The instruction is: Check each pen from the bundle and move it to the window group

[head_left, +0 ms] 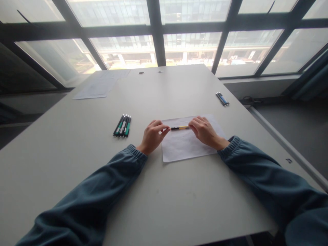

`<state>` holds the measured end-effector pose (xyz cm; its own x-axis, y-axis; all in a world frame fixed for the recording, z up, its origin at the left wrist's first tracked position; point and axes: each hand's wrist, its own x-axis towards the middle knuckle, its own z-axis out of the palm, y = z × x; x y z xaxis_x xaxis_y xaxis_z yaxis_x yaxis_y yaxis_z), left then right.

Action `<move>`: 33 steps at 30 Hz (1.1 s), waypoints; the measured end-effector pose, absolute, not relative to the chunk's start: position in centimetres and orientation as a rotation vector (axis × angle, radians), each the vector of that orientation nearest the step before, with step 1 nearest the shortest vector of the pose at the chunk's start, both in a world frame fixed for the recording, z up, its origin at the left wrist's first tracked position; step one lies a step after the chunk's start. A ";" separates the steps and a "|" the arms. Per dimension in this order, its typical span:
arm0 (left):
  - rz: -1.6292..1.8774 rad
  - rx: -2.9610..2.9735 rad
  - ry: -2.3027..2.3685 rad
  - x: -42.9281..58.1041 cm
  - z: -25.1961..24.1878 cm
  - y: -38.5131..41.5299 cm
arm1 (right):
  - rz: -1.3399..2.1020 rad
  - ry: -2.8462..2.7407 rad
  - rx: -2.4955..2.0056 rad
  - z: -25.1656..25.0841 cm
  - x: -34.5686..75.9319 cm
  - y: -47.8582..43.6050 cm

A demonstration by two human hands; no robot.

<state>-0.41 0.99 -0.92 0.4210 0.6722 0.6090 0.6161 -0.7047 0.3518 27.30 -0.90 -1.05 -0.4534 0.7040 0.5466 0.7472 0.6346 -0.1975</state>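
A slim pen (180,127), black toward the left and yellow toward the right, lies level between my two hands over a white sheet of paper (184,147). My left hand (154,134) pinches its left end between thumb and fingertips. At the other end, the fingers of my right hand (202,130) are closed on the pen and hide its tip. Left of my left hand, several black, green and white pens (123,125) lie side by side in a group.
Toward the table's right edge lies a small group of blue and black pens (222,99). Printed sheets (96,85) rest at the far left of the white table (159,198). Large windows (189,48) stand behind the far edge.
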 end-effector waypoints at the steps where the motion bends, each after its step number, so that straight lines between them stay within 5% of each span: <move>1: 1.162 2.586 1.172 -0.4 -0.9 1.0 | -0.100 -2.259 -1.125 -1.0 27.3 -0.9; 33: 1.154 2.658 0.977 -0.1 -0.9 0.9 | -0.067 -2.370 -0.923 -1.0 27.2 -1.0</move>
<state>-0.15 0.89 -0.90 0.5118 0.5858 0.6284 0.5232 -0.7927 0.3128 27.17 -1.02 -0.97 -0.5863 0.6027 0.5413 0.6324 0.7581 -0.1590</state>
